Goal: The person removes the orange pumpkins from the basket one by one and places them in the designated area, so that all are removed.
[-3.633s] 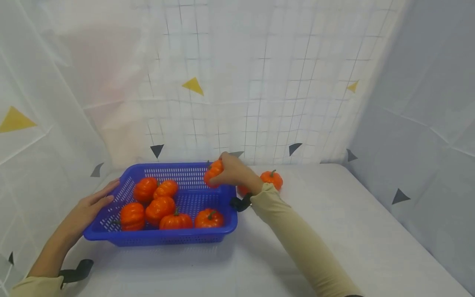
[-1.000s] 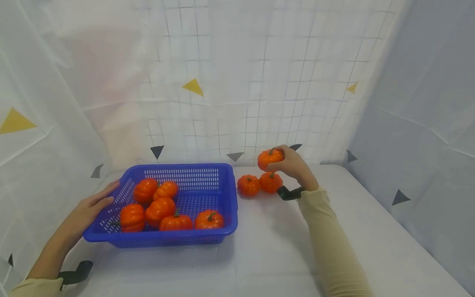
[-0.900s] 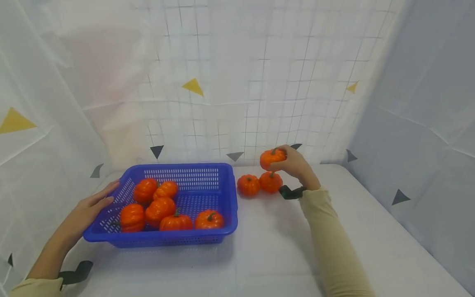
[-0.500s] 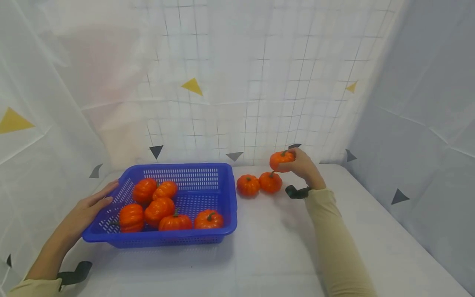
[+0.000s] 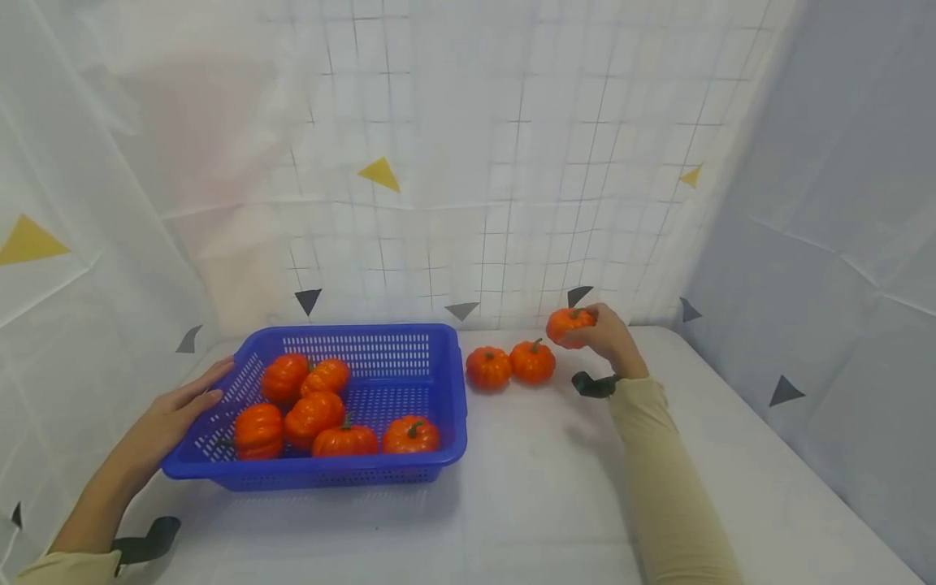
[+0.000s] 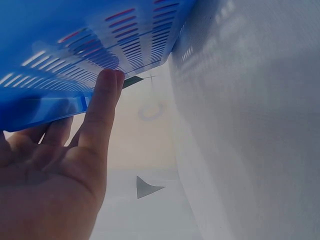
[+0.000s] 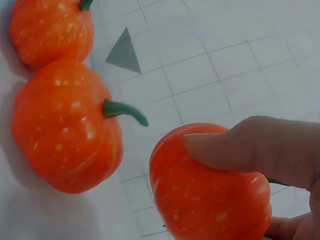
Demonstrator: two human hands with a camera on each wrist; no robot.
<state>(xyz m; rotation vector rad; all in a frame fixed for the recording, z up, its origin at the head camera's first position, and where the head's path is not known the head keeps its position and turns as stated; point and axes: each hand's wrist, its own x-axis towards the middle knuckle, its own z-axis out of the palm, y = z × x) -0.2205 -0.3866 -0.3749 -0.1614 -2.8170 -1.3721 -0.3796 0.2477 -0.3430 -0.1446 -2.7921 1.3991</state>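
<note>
In the head view, my right hand (image 5: 610, 335) grips a small orange pumpkin (image 5: 566, 327) just above the back of the table. The right wrist view shows the thumb pressed along this pumpkin (image 7: 210, 195), its green stem partly hidden behind the hand. Two more pumpkins stand side by side on the table to its left, the nearer one (image 5: 533, 363) and the farther one (image 5: 488, 369). My left hand (image 5: 171, 414) rests against the left side of a blue plastic basket (image 5: 314, 467). In the left wrist view its fairly straight fingers (image 6: 102, 107) touch the slotted wall.
Several orange pumpkins, one of them at the front right (image 5: 411, 435), lie inside the basket. A white sheet with grid lines and dark and yellow triangles hangs behind the white table (image 5: 541, 504). A grey-white side sheet (image 5: 826, 284) stands on the right.
My right hand has carried the pumpkin out from over the basket to the right, past the two standing pumpkins, and lowered it lately. The left hand and the basket have stayed in place.
</note>
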